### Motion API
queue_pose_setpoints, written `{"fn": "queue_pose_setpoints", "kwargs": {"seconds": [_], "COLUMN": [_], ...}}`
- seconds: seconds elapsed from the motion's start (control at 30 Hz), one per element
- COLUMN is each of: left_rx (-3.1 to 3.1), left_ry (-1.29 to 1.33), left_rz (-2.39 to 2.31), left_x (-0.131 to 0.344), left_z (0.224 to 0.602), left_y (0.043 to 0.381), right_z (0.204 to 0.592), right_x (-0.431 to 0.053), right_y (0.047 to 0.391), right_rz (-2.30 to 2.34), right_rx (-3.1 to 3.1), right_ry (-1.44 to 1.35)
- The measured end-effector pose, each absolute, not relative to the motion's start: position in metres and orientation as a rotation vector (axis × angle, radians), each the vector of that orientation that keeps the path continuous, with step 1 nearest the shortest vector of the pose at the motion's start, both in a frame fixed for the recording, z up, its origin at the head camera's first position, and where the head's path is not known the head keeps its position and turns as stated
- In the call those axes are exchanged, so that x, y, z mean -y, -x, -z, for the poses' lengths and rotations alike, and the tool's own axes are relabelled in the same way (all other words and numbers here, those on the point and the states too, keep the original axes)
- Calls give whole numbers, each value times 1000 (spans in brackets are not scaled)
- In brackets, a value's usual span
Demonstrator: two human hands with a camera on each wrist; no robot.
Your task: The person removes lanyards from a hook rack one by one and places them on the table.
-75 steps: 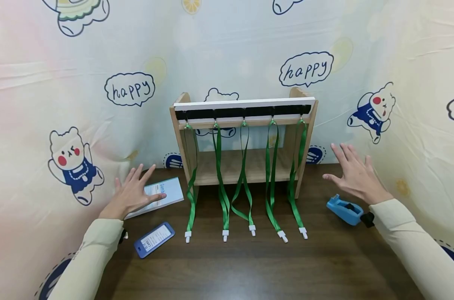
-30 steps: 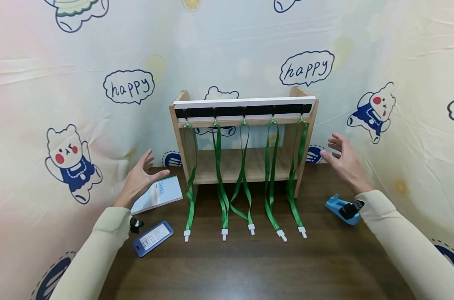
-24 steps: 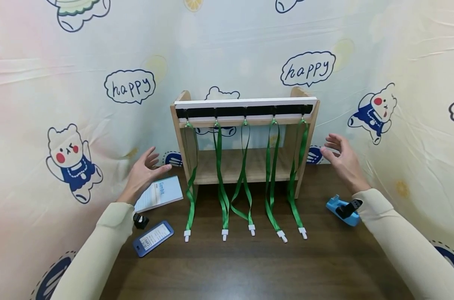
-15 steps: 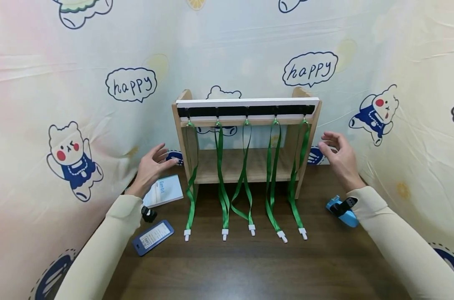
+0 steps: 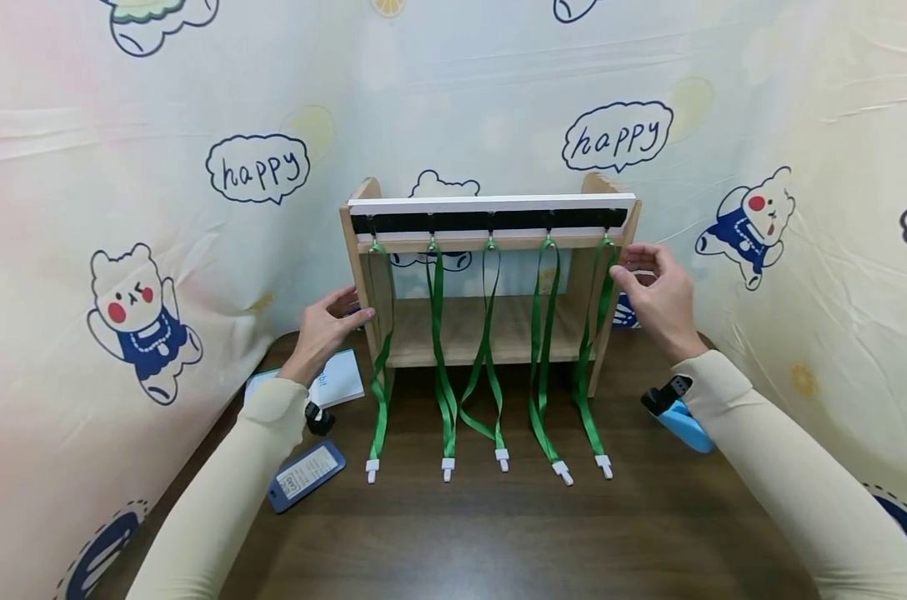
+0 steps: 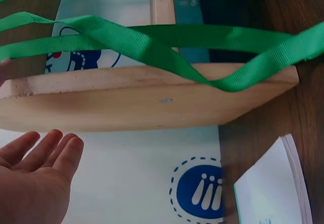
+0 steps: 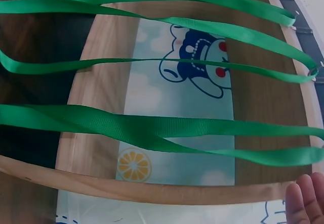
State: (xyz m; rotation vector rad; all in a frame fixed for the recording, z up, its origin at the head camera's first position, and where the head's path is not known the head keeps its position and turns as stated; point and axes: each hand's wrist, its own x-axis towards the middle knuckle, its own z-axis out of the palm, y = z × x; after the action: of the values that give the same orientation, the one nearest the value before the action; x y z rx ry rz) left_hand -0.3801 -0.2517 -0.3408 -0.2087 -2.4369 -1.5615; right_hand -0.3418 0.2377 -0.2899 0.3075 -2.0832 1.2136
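A small wooden rack (image 5: 513,327) stands on the table, a white board with a black strip (image 5: 461,222) across its top front. Several green lanyards (image 5: 450,417) hang from hooks on the strip, white clips at their lower ends. My left hand (image 5: 322,329) is at the rack's left side panel (image 6: 116,105), thumb at the front edge and fingers outside it with a gap in the left wrist view. My right hand (image 5: 659,300) is at the right side panel (image 7: 167,191), fingertips (image 7: 298,204) close to its outer edge and fingers loosely bent.
A light blue book (image 5: 341,379) lies behind my left forearm, partly hidden. In front of it is a blue card holder (image 5: 307,475). A blue tape dispenser (image 5: 686,429) sits partly behind my right wrist. Printed cloth (image 5: 453,100) encloses the table's back and sides.
Both hands have moved inward, from spread wide over the book and near the tape dispenser to the rack's two side panels. The rack and lanyards look the same.
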Motion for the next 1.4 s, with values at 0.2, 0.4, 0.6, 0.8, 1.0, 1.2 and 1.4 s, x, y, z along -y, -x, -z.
{"fn": "queue_pose_setpoints", "kwargs": {"seconds": [0.2, 0.4, 0.6, 0.8, 1.0, 1.2, 1.4], "left_rx": [2430, 2418, 2416, 2403, 2405, 2400, 2405], "left_ry": [167, 157, 131, 105, 84, 63, 33], "left_rz": [1597, 1608, 1604, 1600, 1598, 1612, 1612], "left_x": [248, 247, 242, 240, 239, 237, 234], "left_z": [340, 340, 339, 338, 335, 332, 332], "left_y": [383, 384, 385, 385, 386, 384, 384], "right_z": [287, 283, 283, 281, 278, 279, 281], "right_x": [-230, -225, -222, -218, -215, -211, -207], "right_y": [350, 355, 359, 361, 363, 366, 371], "right_rz": [-1158, -1135, -1116, -1084, -1049, -1008, -960], "right_rx": [2055, 2056, 2045, 2015, 2003, 1976, 1953], "right_ry": [-307, -281, -264, -262, -244, -232, -156]}}
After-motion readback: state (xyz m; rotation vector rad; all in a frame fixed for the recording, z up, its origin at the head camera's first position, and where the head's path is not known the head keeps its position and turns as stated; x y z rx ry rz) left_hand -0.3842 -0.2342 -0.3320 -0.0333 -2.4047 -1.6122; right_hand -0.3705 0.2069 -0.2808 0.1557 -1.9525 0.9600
